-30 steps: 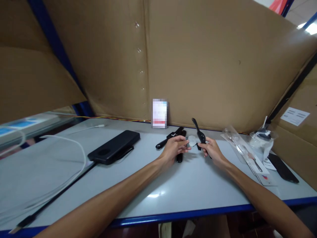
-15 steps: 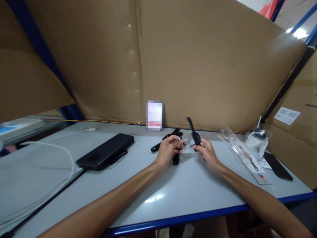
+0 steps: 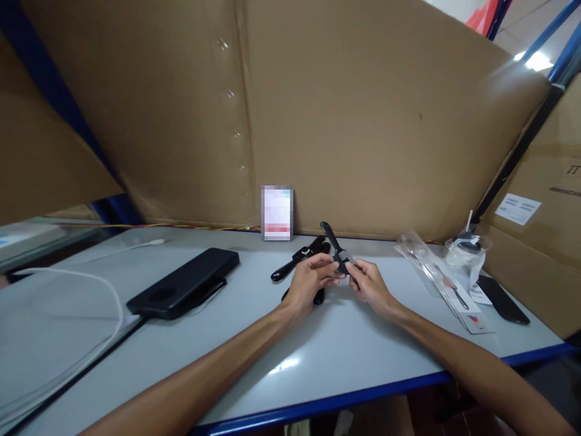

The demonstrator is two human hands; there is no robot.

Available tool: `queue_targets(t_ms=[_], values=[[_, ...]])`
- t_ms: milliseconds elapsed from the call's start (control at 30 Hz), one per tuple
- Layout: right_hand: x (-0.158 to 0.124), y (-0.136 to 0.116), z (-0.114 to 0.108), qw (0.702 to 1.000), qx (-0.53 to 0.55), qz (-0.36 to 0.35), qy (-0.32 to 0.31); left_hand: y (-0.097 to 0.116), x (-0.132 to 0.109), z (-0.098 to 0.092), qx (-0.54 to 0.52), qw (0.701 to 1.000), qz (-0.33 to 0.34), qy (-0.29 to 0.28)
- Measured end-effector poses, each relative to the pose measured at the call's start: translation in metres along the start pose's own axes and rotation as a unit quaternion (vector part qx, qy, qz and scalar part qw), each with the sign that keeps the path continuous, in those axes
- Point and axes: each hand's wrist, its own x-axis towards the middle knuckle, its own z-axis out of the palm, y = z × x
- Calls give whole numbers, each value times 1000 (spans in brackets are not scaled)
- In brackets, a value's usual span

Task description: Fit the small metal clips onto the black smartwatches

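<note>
My left hand [image 3: 310,280] and my right hand [image 3: 373,288] meet over the table, closed around a black spokeshave [image 3: 330,237]. One handle points up and away from me; the other end is hidden by my fingers. A thin grey metal blade [image 3: 347,256] shows flat against its middle, between my fingertips. Both thumbs press at the body. How the blade is seated I cannot make out. Just behind and beneath my left hand lie more black spokeshaves [image 3: 304,253], crossing one another and partly covered by the hand.
A propped screen [image 3: 277,213] leans on the cardboard wall [image 3: 336,121]. To the left lie a black power bank [image 3: 184,283] and a white cable [image 3: 113,297]. Clear packaging [image 3: 436,272], a wrapped cup [image 3: 467,248] and a black phone [image 3: 503,300] are on the right.
My hands have come together. The blade in my left hand has moved onto the spokeshave, which my right hand has shifted left and tilted.
</note>
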Motion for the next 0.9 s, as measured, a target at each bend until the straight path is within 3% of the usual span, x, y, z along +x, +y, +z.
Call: queue_targets(t_ms=[267, 500, 800, 900], values=[[1, 6, -2, 997, -49, -53, 4, 5, -4, 6, 69, 996, 36, -33], [-6, 5, 4, 985, -125, -118, -2, -3, 0, 2, 146, 987, 71, -13], [-6, 6, 4, 983, -137, -118, -13, -3, 0, 0, 158, 984, 81, -5], [-4, 5, 3, 991, -105, -78, -40, -4, 1, 0, 160, 983, 90, -2]])
